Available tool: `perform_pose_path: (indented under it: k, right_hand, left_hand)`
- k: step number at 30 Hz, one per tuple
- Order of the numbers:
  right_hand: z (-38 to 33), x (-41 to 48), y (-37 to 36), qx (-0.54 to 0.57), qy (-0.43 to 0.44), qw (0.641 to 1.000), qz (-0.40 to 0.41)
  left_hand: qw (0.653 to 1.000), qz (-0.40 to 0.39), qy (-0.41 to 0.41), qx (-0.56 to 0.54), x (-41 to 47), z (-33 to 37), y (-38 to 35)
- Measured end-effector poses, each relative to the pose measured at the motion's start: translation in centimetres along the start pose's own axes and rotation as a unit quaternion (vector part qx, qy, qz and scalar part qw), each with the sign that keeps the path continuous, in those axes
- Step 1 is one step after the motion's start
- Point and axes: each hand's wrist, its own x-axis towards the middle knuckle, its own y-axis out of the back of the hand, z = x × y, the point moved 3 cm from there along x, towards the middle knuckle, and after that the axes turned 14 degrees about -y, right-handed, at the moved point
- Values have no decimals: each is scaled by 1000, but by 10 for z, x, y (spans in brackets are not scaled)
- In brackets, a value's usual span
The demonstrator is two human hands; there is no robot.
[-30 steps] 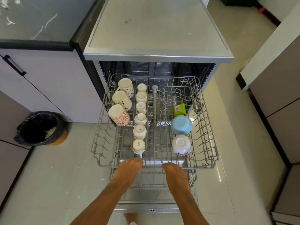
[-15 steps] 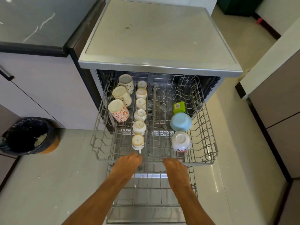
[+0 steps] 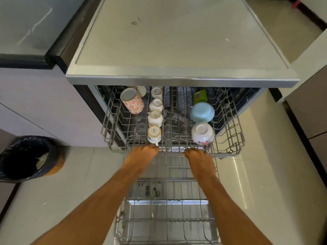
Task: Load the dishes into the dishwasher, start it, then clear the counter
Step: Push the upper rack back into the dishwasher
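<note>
The dishwasher (image 3: pixel 177 75) stands open in the head view, its upper rack (image 3: pixel 231 121) partly drawn out from under its top. In the rack's left part a floral mug (image 3: pixel 132 102) lies tipped on its side. Just right of it runs a row of small white cups (image 3: pixel 155 119), bottoms up. On the right side a blue bowl (image 3: pixel 201 112) and a white bowl (image 3: pixel 202 133) sit upturned, one behind the other, with a green item (image 3: pixel 200 96) behind them. The left hand (image 3: pixel 141 154) and the right hand (image 3: pixel 198 156) both grip the rack's front rail, fingers bent over it, set apart from each other. Below the forearms the lower rack (image 3: pixel 168 220) sits out over the open door (image 3: pixel 141 191). A black-lined bin (image 3: pixel 24 158) stands on the floor (image 3: pixel 79 174) at the left.
</note>
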Motion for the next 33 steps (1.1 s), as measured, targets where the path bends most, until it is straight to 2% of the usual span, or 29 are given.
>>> perform_pose_path:
  k: [6,10,14,21,24,33]
  right_hand:
    - [9,16,-1,-33,25,999,-3]
    - [4,37,14,-6,13,1000,-6]
    - [-4,77,24,-34,18,999,19]
    - [-3,108,19,-76,61,995,30]
    - [-7,127,26,-82,70,993,36]
    - [-9,180,30,-73,54,995,38]
  left_hand:
    - [998,-3,-42,49,5,-5,3]
    - [999,13,3,34,24,-13,8]
    - [997,38,50,47,54,-31,18]
    - [994,36,19,104,74,-51,22]
    - [990,35,29,134,89,-62,28]
    - [990,72,44,112,127,-91,32]
